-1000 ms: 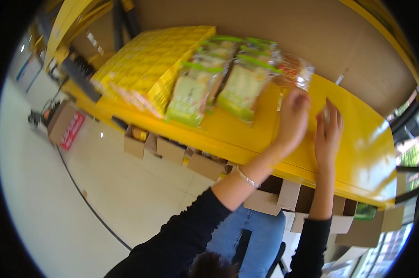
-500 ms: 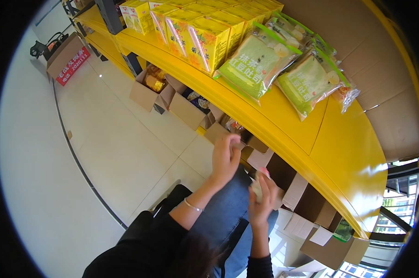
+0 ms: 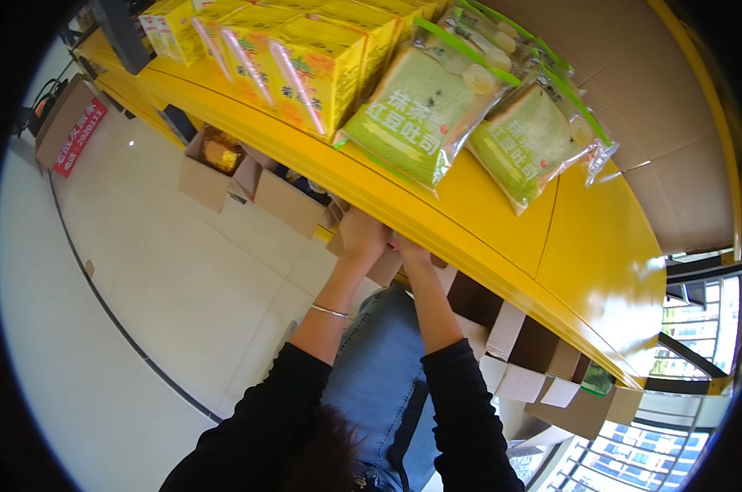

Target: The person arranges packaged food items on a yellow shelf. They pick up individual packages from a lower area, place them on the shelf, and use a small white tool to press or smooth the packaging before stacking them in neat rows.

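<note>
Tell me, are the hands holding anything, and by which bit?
I can't tell: the left hand and right hand are close together at the edge of the long, glossy yellow shelf, their fingers mostly hidden.

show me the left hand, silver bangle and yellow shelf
Left hand (image 3: 364, 232), head view: back of hand
Silver bangle (image 3: 331, 312), head view: band's middle
Yellow shelf (image 3: 594, 262), head view: bare top

Surface finishes: glossy shelf (image 3: 588, 275), matt cardboard boxes (image 3: 285, 203).
The shelf presents a smooth, painted-metal look with bright reflections. The bread packs (image 3: 420, 107) are clear, shiny, wrinkled plastic film; the drink cartons (image 3: 317, 53) are smooth, lightly glossy coated paper. The back panel (image 3: 658, 131) is creased, matt cardboard. The floor (image 3: 190, 254) is smooth, semi-gloss tile. The sleeves (image 3: 285, 394) are matt cloth, the jeans (image 3: 379, 340) matt denim, the bracelet (image 3: 330, 311) polished metal.
</note>
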Available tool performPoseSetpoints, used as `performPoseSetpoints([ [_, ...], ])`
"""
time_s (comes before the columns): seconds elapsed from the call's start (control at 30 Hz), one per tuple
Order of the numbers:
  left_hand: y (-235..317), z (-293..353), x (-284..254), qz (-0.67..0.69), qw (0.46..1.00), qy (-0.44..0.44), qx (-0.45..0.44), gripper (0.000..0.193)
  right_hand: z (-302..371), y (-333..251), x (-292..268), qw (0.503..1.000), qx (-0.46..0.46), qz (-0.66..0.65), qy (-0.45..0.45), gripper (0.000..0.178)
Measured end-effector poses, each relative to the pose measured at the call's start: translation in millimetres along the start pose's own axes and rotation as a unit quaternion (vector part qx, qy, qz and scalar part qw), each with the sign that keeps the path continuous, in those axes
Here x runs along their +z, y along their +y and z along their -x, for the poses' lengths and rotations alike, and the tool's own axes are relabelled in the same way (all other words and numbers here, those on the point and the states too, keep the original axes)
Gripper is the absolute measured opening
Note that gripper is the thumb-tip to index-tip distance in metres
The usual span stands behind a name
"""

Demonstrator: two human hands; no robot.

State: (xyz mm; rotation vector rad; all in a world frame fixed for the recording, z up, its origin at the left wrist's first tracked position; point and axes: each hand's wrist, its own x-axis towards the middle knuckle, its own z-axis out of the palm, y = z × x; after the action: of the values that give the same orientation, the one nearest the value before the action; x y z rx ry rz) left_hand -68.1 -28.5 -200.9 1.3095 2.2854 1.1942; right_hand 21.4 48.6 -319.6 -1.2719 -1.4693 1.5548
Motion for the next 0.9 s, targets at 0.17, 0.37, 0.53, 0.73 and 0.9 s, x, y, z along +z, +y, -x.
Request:
performPoseSetpoints([
  [0.17, -0.9, 3.0, 5.3, -0.013, 0.989, 0.083, 0.118, 0.018, 14.5, -15.2, -7.5, 0.988, -0.103, 0.113, -0.013, 0.027],
  [0.37, 6.5, 17.1, -23.6, 0.201, 0.979, 0.038, 0.026, 0.021, 111.3, -144.4, -19.5, 0.938, -0.254, 0.207, 0.113, 0.02],
  [0.53, 63.9, 62.5, -98.3, 0.097, 0.978, -0.159, -0.097, 0.029, 193.4, -160.4, -38.8, 0.991, -0.113, -0.017, 0.073, 0.04],
  [0.73, 66.1, 96.3, -102.9, 0.213, 0.9, -0.374, 0.067, 0.031, 302.2, -157.3, -57.8, 0.975, 0.027, -0.161, 0.148, 0.042],
  [0.9, 108.9, 112.7, -111.0, 0.283, 0.837, -0.45, 0.132, 0.033, 358.9, -155.4, -79.6, 0.967, -0.06, -0.054, 0.24, 0.044],
])
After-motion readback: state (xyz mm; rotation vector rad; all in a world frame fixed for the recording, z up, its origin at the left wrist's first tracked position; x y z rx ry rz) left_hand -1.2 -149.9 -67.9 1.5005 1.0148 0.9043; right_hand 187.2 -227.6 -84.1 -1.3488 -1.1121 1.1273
